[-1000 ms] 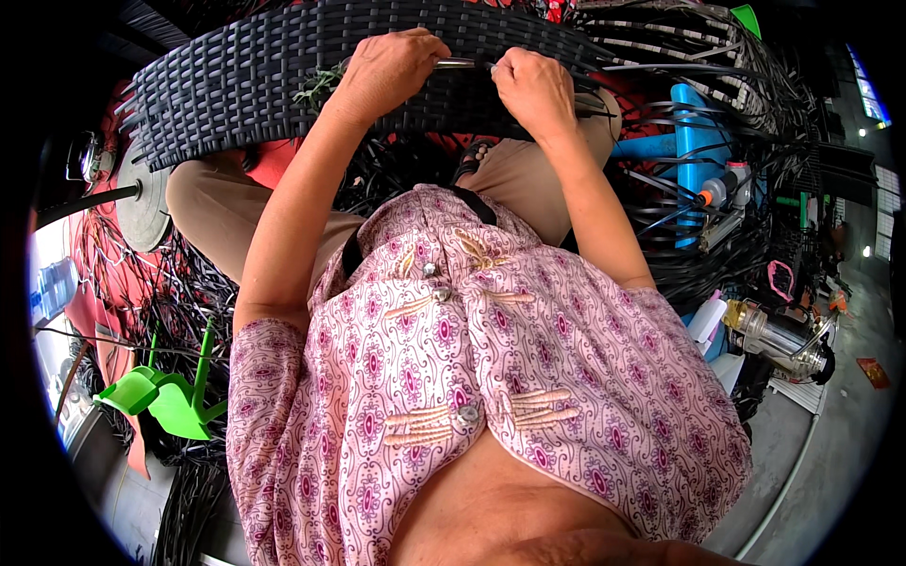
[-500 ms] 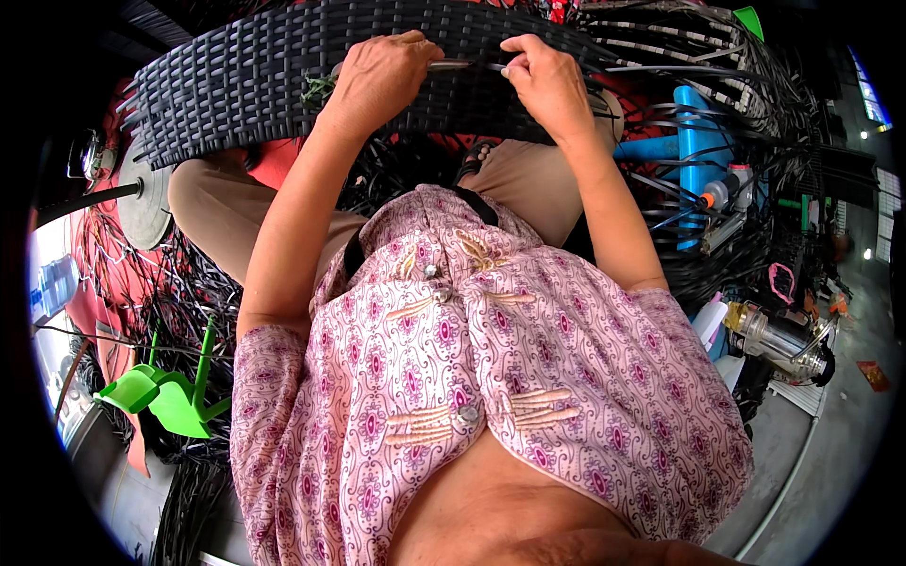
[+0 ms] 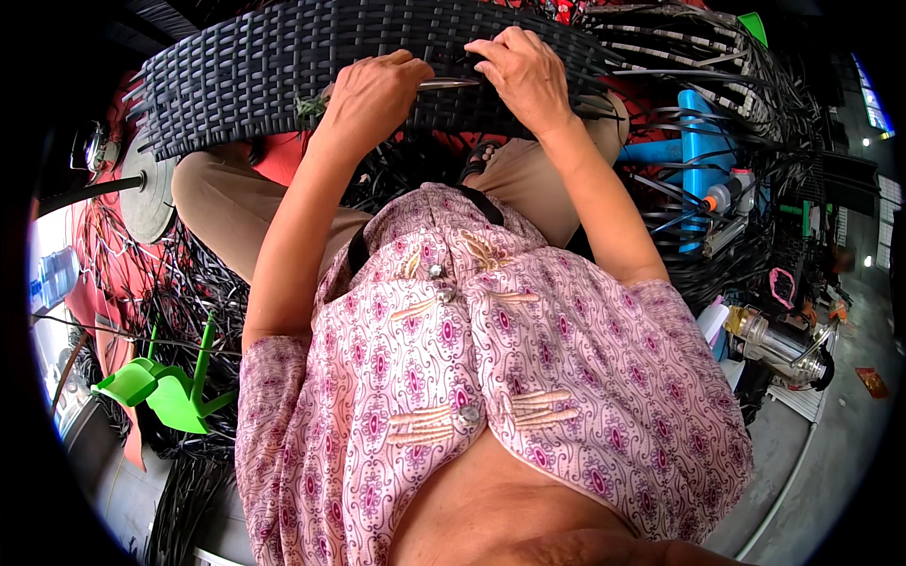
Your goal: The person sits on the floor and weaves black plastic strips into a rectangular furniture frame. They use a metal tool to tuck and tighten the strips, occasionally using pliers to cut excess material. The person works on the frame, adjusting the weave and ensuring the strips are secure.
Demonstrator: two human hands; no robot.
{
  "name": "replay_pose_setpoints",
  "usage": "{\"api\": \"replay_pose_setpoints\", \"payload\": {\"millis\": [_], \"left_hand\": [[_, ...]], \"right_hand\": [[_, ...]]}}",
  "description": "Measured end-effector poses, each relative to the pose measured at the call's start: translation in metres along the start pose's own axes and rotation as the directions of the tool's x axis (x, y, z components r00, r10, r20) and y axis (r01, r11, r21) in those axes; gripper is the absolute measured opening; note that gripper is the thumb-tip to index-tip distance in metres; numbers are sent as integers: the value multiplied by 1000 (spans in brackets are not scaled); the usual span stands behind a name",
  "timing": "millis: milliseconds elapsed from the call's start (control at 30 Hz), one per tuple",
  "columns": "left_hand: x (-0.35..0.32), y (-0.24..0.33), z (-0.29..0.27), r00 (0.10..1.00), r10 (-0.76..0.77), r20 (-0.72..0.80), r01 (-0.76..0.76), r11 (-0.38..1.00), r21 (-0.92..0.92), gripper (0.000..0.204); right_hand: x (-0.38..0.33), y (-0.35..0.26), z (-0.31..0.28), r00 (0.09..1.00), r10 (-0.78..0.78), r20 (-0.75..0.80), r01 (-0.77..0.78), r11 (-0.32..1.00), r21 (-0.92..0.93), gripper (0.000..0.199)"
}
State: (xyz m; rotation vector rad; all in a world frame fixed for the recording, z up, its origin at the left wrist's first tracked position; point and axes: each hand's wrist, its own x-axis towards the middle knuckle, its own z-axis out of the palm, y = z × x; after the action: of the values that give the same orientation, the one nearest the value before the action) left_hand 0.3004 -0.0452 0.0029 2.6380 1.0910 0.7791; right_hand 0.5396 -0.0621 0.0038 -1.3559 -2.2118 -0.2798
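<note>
A dark woven wicker panel [image 3: 245, 75] lies across my lap at the top of the view. My left hand [image 3: 373, 90] is closed on a thin metal tool [image 3: 448, 84] that points right along the weave. My right hand [image 3: 524, 71] rests on the panel just past the tool's tip, its fingers curled down and pressing the dark strands. My pink patterned shirt fills the lower middle and hides my lap below the panel.
Loose black wicker strands [image 3: 189, 311] pile at my left and behind the panel. A green plastic piece [image 3: 165, 391] lies at lower left. A blue pipe frame [image 3: 698, 160] stands at right, with a steel flask [image 3: 779, 344] on the grey floor beyond it.
Both hands have shifted slightly up along the panel, and my right hand has moved a little to the left, nearer the tool.
</note>
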Motion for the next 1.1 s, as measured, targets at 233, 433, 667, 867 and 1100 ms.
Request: {"api": "replay_pose_setpoints", "payload": {"millis": [233,433,667,867,1100], "left_hand": [[-12,-14,-15,992,-107,-60,108,994,24,16],[-4,-30,-19,996,-58,-66,67,986,151,19],[15,-29,-23,998,52,-23,-44,968,248,25],[23,-27,-30,999,30,20,-33,976,215,29],[29,-55,-23,997,77,29,-78,996,34,13]], "right_hand": [[13,7,2,992,-123,36,120,991,54,12],[56,-18,-14,978,209,-12,-115,581,806,13],[76,-18,-8,918,348,189,-264,181,947,19],[53,-29,15,938,264,223,-294,271,916,20],[36,-19,15,922,273,276,-311,94,946,21]]}}
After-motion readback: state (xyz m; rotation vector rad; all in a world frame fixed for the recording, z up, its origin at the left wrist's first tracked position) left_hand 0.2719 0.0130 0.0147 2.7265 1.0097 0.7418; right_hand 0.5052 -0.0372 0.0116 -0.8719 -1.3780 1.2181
